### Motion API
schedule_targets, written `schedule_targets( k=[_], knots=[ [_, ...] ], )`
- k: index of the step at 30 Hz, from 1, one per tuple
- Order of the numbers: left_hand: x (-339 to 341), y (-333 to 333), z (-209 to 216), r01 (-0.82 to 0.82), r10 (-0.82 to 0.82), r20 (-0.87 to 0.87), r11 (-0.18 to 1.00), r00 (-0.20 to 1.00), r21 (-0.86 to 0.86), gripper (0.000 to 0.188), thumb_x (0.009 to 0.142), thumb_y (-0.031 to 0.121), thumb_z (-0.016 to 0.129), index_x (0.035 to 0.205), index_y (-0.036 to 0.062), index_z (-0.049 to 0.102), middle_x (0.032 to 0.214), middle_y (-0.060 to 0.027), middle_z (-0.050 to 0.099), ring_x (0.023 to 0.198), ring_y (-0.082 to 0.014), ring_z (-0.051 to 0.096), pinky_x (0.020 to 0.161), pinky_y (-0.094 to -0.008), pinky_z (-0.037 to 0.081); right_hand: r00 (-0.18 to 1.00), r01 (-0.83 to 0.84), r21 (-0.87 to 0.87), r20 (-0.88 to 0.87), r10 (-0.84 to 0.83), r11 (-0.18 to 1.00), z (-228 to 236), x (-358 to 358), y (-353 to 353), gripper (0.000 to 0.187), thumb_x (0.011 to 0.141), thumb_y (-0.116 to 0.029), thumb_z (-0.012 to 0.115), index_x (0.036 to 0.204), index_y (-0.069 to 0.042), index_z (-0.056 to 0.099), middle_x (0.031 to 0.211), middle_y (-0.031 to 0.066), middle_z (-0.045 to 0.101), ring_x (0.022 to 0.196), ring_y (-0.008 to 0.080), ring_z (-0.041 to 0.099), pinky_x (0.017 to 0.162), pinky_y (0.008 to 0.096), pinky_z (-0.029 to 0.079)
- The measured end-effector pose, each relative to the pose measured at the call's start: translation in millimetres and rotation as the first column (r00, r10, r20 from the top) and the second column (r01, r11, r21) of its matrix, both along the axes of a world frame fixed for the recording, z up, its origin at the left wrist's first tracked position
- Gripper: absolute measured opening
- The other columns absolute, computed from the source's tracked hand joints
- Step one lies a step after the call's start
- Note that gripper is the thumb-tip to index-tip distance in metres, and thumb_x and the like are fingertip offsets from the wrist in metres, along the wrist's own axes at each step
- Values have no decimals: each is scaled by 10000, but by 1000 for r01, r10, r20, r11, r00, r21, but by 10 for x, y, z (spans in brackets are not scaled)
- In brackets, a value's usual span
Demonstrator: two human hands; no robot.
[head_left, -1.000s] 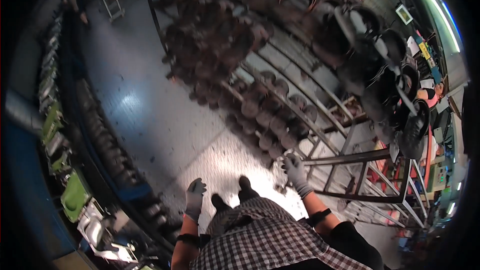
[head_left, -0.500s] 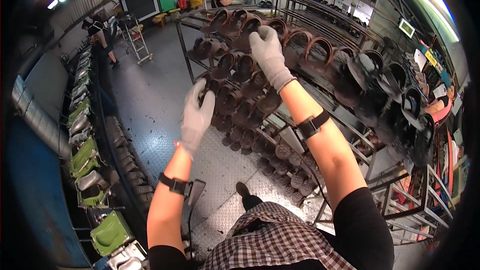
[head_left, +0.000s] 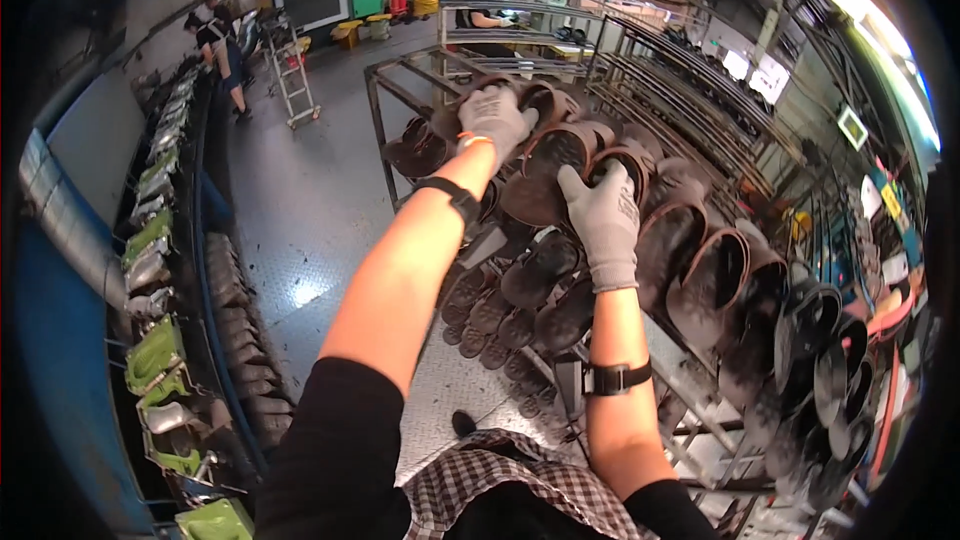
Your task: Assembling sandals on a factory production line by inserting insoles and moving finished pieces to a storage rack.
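Note:
Brown clogs stand in rows on a metal rack (head_left: 378, 130) in front of me. My gloved left hand (head_left: 497, 120) is closed over a clog (head_left: 452, 120) at the far left end of the top row; its fingers partly hide that clog. Nearer and to the right, my gloved right hand (head_left: 605, 220) grips another brown clog (head_left: 640, 168), its fingertips in the opening and its thumb apart at the side. Between the hands sits a wide-mouthed clog (head_left: 555, 150). Smaller dark clogs (head_left: 540, 265) fill the shelves beneath.
On my left runs a line of green and silver moulds (head_left: 155, 355), with dark soles (head_left: 235, 340) stacked below. A stepladder (head_left: 290, 80) stands beyond, near a person (head_left: 222, 55). Another person (head_left: 480, 5) sits at the back. More metal racks (head_left: 690, 80) stand behind the clogs.
My left hand has risen from a lower row to the top row's far end. My right hand has come nearer along that row. The view has shifted closer to the rack.

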State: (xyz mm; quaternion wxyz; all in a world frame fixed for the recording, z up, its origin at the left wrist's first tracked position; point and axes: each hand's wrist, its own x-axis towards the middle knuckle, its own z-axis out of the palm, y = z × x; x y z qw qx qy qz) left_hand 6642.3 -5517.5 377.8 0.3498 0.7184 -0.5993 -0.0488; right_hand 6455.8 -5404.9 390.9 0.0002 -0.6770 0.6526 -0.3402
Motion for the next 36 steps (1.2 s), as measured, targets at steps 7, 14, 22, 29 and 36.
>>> schedule_targets(
  k=[7,14,22,29,36],
  knots=[
    [631,783,-453,-381,-60,-629,750,775,-541,397,813,243,686,1141,19,680,1117,-212,701,1079,-379,660,913,-428,520,979,-203,-75,17,205,976,-99,200,-149,364,920,-274,601,1121,24,664,1071,301,664,1006,467,642,874,478,513],
    [1154,4092,-1535,-854,353,-889,515,293,-76,364,904,295,643,1111,-5,652,1014,-131,703,946,-228,667,839,-372,518,434,-749,-231,537,723,621,-1693,1206,-217,382,939,-99,621,1292,43,588,1250,162,652,1064,241,633,983,351,491],
    [-1472,7864,-2721,-829,67,-907,-437,-416,348,301,852,148,625,1121,14,634,939,-86,672,863,-173,635,762,-335,528,-85,-810,230,863,497,-539,-2954,2223,2802,413,969,-161,619,1325,35,546,1293,116,596,1066,198,607,930,324,504],
    [-4526,8521,-2842,-648,-69,-987,-760,147,-43,741,927,707,501,1331,89,561,1129,-53,679,948,-175,676,819,-317,572,-114,15,-144,983,-144,-990,-2855,1650,6302,486,989,-62,459,1475,-52,460,1461,90,498,1313,242,510,1102,376,429],
    [-5508,8750,-2538,-89,154,-443,-982,-883,-165,508,870,120,707,1307,-40,503,1193,-164,640,1103,-295,620,1007,-369,480,-384,361,17,914,-132,-933,-2547,293,8320,508,931,24,527,1436,-3,478,1394,109,533,1245,201,523,1062,327,428]
  ],
)
